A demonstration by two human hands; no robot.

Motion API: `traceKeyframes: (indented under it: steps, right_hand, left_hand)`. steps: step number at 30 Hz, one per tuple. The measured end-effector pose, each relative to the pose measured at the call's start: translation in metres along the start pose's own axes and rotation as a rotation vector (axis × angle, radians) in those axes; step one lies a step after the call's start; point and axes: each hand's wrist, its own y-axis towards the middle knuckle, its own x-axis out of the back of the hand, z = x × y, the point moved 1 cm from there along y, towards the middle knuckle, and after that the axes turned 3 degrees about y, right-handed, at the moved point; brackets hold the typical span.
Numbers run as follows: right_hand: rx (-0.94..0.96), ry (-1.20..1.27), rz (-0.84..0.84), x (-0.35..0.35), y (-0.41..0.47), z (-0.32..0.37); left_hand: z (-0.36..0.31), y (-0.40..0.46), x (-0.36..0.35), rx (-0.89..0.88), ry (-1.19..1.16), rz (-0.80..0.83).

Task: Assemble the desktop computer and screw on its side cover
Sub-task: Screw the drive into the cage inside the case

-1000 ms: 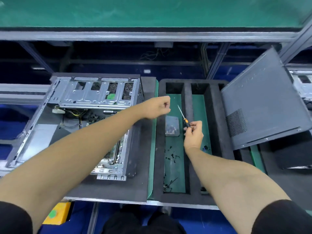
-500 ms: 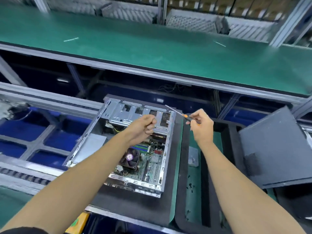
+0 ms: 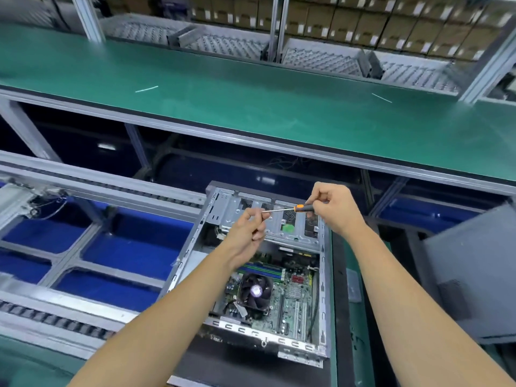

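Right hand (image 3: 333, 209) fingers curled round screwdriver (image 3: 290, 209) handle, left hand (image 3: 248, 231) fingertips pinched at its metal tip, both above open computer case (image 3: 322, 275), side cover (image 3: 472, 286) at tray's right edge

1 head-worn wide-angle view, facing forward and down, close above the open computer case (image 3: 251, 275)

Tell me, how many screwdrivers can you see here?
1. The screwdriver is above the open computer case: right hand grips its handle, left hand pinches its tip. Others may be out of view.
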Motion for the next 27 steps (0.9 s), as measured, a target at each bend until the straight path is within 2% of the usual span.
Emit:
traceKeyframes:
  steps: [9,16,19,24,27]
  right_hand:
    - [0.021,-0.083,0.019,-0.01,0.017,0.017]
    - [-0.007,-0.172,0.041,-0.004,0.019,0.03]
    - [-0.012,-0.206,0.058,-0.002,0.023,0.033]
    - [0.006,-0.263,0.137,-0.001,0.029,0.042]
    - [0.008,-0.281,0.171,0.002,0.034,0.052]
  left_hand:
    - [-0.012,0.006,0.01,-0.023,0.001,0.046]
    - [-0.018,0.01,0.006,-0.026,0.131,0.031]
    - [-0.02,0.013,0.003,-0.058,0.22,-0.007]
    - [-0.016,0.018,-0.004,-0.076,0.187,-0.126]
    - [-0.013,0.018,-0.006,-0.103,0.269,-0.15]
